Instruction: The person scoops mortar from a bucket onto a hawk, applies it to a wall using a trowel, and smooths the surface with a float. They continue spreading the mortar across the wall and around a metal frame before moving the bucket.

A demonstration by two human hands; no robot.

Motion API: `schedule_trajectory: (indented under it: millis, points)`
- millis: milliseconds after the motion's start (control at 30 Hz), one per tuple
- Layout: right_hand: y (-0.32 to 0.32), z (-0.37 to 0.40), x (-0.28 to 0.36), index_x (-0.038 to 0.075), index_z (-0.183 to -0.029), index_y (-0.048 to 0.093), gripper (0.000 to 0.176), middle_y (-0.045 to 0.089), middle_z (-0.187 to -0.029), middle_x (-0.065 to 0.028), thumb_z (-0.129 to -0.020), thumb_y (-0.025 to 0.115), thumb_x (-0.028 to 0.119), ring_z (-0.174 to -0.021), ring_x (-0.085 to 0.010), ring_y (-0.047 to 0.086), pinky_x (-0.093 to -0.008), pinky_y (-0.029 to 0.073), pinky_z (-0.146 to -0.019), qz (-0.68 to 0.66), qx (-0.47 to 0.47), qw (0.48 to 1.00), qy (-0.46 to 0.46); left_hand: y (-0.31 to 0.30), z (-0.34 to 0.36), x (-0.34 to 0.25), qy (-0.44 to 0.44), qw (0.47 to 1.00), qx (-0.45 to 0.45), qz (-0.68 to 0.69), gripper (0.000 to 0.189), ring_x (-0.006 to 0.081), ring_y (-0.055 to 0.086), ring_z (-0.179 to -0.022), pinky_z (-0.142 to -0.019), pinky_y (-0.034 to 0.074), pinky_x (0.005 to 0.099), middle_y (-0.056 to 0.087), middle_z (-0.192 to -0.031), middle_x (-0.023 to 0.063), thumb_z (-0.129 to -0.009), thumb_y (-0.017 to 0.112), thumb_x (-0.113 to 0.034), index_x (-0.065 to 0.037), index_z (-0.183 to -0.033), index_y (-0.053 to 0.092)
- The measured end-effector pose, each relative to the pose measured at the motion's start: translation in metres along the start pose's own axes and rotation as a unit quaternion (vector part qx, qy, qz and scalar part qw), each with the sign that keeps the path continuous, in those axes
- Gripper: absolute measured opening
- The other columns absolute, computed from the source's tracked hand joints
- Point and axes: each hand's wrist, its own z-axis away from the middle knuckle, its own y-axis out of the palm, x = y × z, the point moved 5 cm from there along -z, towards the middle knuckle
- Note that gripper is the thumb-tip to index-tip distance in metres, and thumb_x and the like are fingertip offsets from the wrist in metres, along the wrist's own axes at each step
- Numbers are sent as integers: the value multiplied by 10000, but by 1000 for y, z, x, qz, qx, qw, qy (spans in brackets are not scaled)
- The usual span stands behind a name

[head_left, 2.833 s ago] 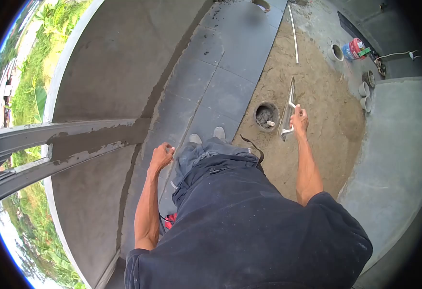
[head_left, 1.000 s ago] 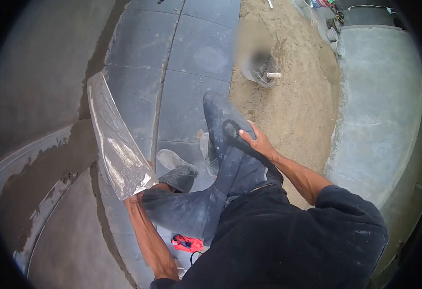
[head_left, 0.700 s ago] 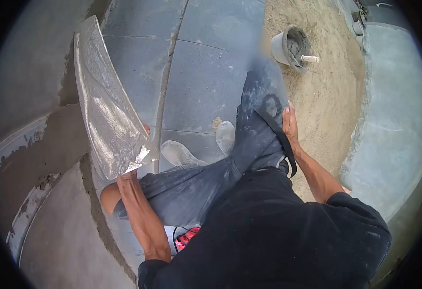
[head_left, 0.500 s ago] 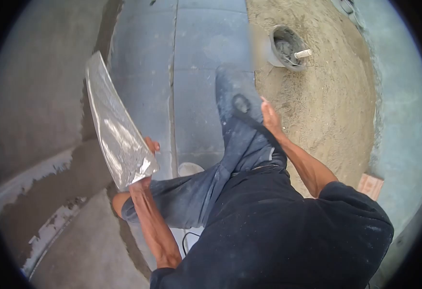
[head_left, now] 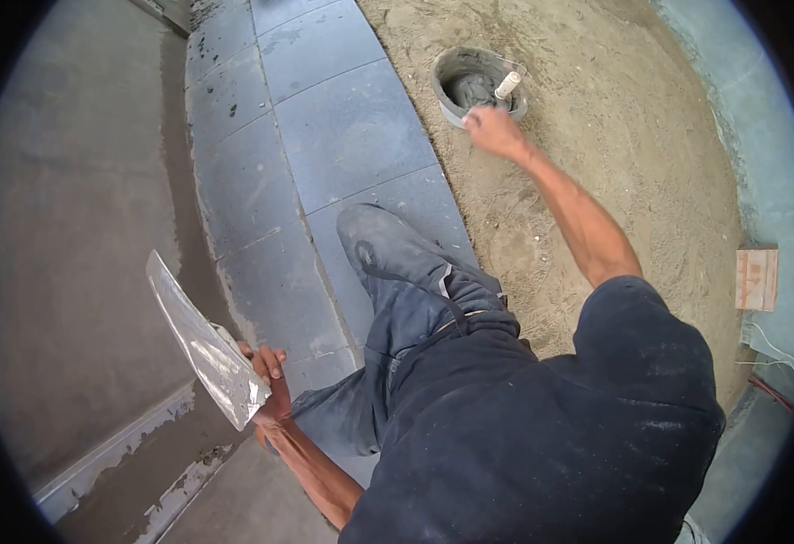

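Observation:
My left hand (head_left: 268, 381) grips a long flat metal trowel (head_left: 199, 341) at its lower end; the blade points up and left over the wet cement strip. My right hand (head_left: 493, 130) is stretched out to a grey bucket of mortar (head_left: 469, 80) on the sand, fingers close to the bucket's rim and to a white tool handle (head_left: 507, 84) that sticks out of the mortar. I cannot tell whether it touches either. My bent knee in dusty dark trousers (head_left: 397, 263) lies over the tiles between the two hands.
Large grey floor tiles (head_left: 324, 136) run up the middle, with a wet mortar band (head_left: 184, 227) and a smooth plastered surface (head_left: 62, 236) to their left. Loose sand (head_left: 614, 109) fills the right. A small wooden block (head_left: 757, 279) lies at the far right.
My right hand left my knee and reached out to the mortar bucket. My left hand lowered the trowel toward the lower left. The view swung so the bucket sits nearer the top centre.

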Motion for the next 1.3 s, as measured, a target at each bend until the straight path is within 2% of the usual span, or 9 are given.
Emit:
schedule_trajectory:
  millis: [267, 367, 433, 567, 800, 867, 1067, 1133, 1300]
  points:
    - [-68, -78, -94, 24, -1026, 675, 329, 654, -1058, -217, -871, 568, 293, -965, -405, 635, -493, 503, -851, 228, -117, 966, 25, -5, 0, 17, -33, 999, -34, -17, 482, 172, 458, -653, -799, 371, 394, 434, -558, 6, -918, 542, -482, -32, -1066, 451]
    - [-59, -98, -99, 36, -1067, 676, 351, 631, -1143, -209, -863, 590, 309, -1027, -401, 622, -480, 508, -870, 335, -85, 938, 3, 1, -4, 19, -46, 997, -41, -41, 483, 173, 462, -644, -798, 376, 392, 432, -547, 4, -912, 556, -480, -32, -1059, 448]
    - [-50, -111, -114, 41, -1077, 678, 380, 618, -1181, -207, -857, 605, 341, -1063, -392, 615, -461, 516, -876, 331, 48, 935, 115, 3, -5, 22, -54, 996, -56, -45, 490, 179, 471, -628, -796, 385, 392, 427, -525, 3, -900, 580, -477, -30, -1054, 449]
    - [-39, -122, -113, 54, -1080, 689, 380, 662, -1117, -178, -839, 625, 341, -1077, -333, 630, -438, 527, -869, 345, 90, 919, 168, 6, -5, 31, -98, 990, -96, -24, 505, 195, 484, -610, -775, 404, 393, 419, -500, 13, -877, 610, -483, -32, -1042, 455]
    - [4, -154, -143, 126, -982, 743, 249, 691, -1091, -114, -752, 666, 184, -1047, -259, 654, -409, 552, -799, 431, 206, 868, 135, 0, 10, 48, -191, 972, -132, -40, 459, 188, 462, -596, -742, 417, 388, 392, -520, 18, -875, 609, -468, -47, -1008, 486]
    - [-10, -147, -114, 133, -950, 751, 238, 706, -1057, -93, -722, 686, 146, -983, -249, 680, -390, 569, -706, 473, 230, 849, 49, 2, 10, 54, -198, 970, -141, -20, 451, 187, 458, -590, -735, 419, 389, 400, -530, 23, -862, 624, -462, -47, -993, 507]
    - [-93, -120, -55, 113, -953, 749, 225, 720, -968, -114, -763, 633, 144, -878, -259, 707, -384, 564, -620, 471, 116, 872, 72, 6, 4, 55, -210, 968, -140, -15, 422, 185, 455, -579, -727, 422, 394, 455, -602, 29, -859, 629, -434, -43, -988, 536]
    - [-95, -122, -63, 107, -940, 749, 220, 721, -951, -112, -766, 619, 141, -874, -257, 707, -390, 563, -617, 461, 99, 878, 79, 3, 2, 61, -222, 967, -121, -36, 435, 195, 430, -572, -730, 410, 381, 355, -478, 37, -904, 544, -465, -42, -995, 498]
    - [-79, -147, -86, 91, -898, 750, 204, 721, -908, -122, -771, 594, 124, -854, -264, 707, -392, 561, -617, 451, 83, 884, 93, 7, 2, 49, -229, 963, -141, -35, 405, 193, 436, -572, -719, 411, 402, 418, -580, 34, -886, 568, -445, -53, -982, 528]
